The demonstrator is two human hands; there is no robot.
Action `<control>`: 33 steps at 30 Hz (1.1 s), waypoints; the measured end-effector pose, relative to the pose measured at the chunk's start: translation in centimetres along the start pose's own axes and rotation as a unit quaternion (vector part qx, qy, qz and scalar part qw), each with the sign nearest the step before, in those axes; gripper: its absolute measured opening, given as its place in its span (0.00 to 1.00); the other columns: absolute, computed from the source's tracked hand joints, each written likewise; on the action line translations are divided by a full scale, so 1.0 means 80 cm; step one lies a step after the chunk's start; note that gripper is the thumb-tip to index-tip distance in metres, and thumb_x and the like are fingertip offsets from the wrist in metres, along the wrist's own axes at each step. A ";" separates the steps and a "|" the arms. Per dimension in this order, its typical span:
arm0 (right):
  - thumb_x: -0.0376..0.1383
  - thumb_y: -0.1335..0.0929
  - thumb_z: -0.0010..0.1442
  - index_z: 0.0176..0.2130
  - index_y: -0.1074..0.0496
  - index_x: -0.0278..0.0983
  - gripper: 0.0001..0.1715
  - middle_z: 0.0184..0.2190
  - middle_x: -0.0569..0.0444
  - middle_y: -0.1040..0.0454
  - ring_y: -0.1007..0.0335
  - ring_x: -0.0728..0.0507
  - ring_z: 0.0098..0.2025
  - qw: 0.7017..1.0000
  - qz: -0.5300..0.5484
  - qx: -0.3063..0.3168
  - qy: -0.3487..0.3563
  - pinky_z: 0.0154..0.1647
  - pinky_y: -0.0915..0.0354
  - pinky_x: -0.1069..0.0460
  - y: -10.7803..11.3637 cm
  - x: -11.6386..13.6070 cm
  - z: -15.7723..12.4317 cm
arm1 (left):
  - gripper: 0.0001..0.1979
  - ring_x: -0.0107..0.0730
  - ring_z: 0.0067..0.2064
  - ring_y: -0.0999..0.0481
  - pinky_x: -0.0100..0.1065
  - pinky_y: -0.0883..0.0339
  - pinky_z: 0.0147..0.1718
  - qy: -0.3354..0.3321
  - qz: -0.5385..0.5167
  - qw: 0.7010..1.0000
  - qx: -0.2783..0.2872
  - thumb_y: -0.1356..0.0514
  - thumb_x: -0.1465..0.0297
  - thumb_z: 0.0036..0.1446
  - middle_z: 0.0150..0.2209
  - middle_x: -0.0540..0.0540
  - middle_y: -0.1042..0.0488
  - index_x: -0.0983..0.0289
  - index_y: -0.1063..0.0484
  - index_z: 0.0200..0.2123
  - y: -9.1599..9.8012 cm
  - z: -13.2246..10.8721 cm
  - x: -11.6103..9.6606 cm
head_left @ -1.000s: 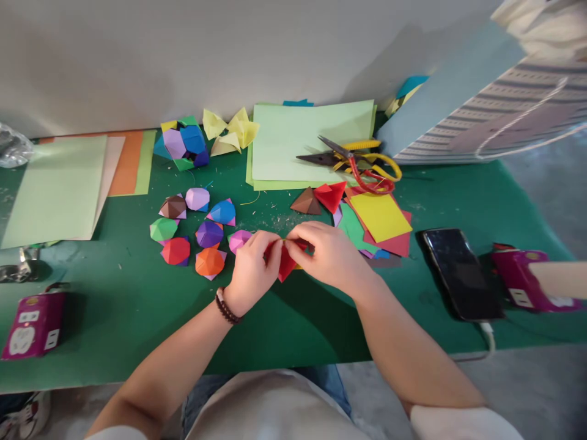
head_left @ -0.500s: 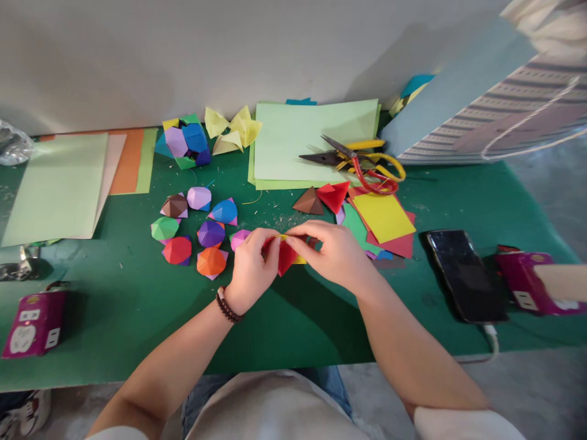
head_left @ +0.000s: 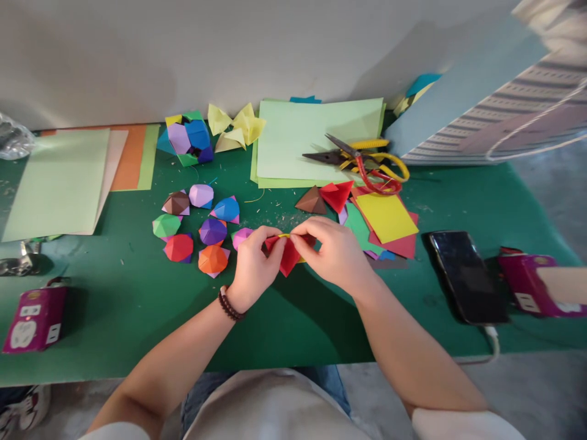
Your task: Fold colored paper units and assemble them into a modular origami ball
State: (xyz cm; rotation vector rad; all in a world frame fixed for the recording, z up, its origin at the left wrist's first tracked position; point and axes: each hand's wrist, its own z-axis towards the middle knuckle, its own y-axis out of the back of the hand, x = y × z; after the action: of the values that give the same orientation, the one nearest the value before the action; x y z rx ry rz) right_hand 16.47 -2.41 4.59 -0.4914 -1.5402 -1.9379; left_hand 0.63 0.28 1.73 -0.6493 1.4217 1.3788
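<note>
Both my hands pinch a folded red origami piece [head_left: 288,256] above the green mat, and a thin yellow paper edge shows along its top. My left hand [head_left: 254,267] grips its left side, and my right hand [head_left: 331,252] holds its right side. A beaded bracelet [head_left: 228,304] circles my left wrist. Nearest my left hand lies a pink paper polyhedron [head_left: 241,237], with an orange one [head_left: 213,259] just beyond. A brown paper pyramid [head_left: 310,201] and a red one [head_left: 337,195] sit above my right hand.
Several folded paper polyhedra sit left of my hands. Stacked coloured paper lies at the back left and centre, with scissors and red-handled pliers [head_left: 362,160] on the pale green sheets. A phone [head_left: 466,276] and a magenta box [head_left: 527,286] lie at the right.
The yellow edge along the red piece shows more clearly, and my fingers have shifted slightly on the paper. The whole view has drifted a little, with the table contents moving slightly right.
</note>
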 end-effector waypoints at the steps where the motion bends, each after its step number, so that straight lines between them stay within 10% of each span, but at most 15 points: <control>1: 0.33 0.36 0.62 0.30 0.30 0.38 0.08 0.28 0.52 0.25 0.29 0.44 0.32 1.000 0.011 0.007 -0.010 0.33 0.36 0.50 0.000 0.000 0.000 | 0.03 0.29 0.32 0.22 0.29 0.28 0.31 -0.001 0.002 1.000 -0.002 0.41 0.75 0.58 0.32 0.51 0.21 0.63 0.28 0.35 0.000 0.000 0.000; 22: 0.30 0.36 0.57 0.25 0.40 0.40 0.12 0.22 0.57 0.35 0.38 0.46 0.26 1.000 -0.004 -0.010 0.002 0.28 0.43 0.52 -0.004 0.001 0.002 | 0.03 0.31 0.32 0.21 0.30 0.26 0.30 0.077 -0.112 0.990 0.020 0.40 0.74 0.56 0.32 0.54 0.20 0.64 0.26 0.34 -0.002 -0.001 0.003; 33: 0.30 0.36 0.57 0.24 0.39 0.41 0.13 0.21 0.55 0.31 0.34 0.45 0.27 0.992 -0.088 -0.093 -0.001 0.29 0.39 0.51 -0.025 0.013 -0.007 | 0.07 0.32 0.38 0.19 0.33 0.24 0.37 -0.127 0.084 0.987 -0.040 0.43 0.77 0.59 0.37 0.55 0.19 0.62 0.26 0.36 -0.003 -0.010 0.007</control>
State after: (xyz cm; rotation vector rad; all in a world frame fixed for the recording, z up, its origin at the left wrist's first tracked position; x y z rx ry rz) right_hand 14.44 -2.93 3.66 -0.4469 -1.4526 -2.2308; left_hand 0.39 -0.42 1.02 -0.3935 1.2422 1.5968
